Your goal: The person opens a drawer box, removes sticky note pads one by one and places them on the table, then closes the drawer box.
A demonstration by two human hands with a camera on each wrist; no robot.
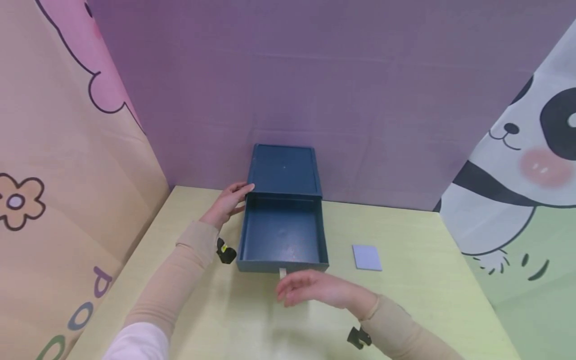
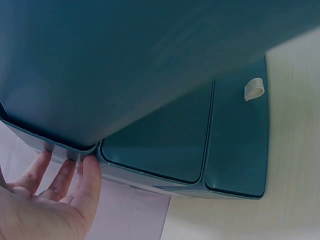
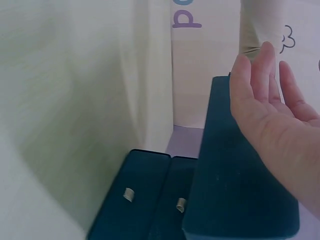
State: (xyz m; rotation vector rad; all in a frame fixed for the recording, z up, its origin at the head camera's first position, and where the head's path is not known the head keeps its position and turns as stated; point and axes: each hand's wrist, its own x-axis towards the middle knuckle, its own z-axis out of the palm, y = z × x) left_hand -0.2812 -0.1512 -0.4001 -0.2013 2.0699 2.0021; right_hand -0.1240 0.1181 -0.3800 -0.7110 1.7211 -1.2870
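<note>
A dark blue drawer cabinet (image 1: 284,167) stands at the back of the table, its top drawer (image 1: 283,232) pulled far out with nothing inside. My left hand (image 1: 227,204) touches the cabinet's left side near the front edge, fingers fairly straight. In the left wrist view, the fingertips of that left hand (image 2: 62,200) rest along the side wall. A pale pull tab (image 1: 282,273) sticks out from the drawer's front. Close below it is my right hand (image 1: 319,289), fingers loosely bent and holding nothing. The right wrist view shows this right hand (image 3: 275,117) overlapping the drawer.
To the right of the cabinet, a flat lavender square (image 1: 367,257) lies on the pale yellow table (image 1: 414,280). Below the pulled-out drawer are two closed drawers with pale tabs (image 3: 129,194). A purple cloth (image 1: 288,75) hangs behind, with printed cloths at both sides.
</note>
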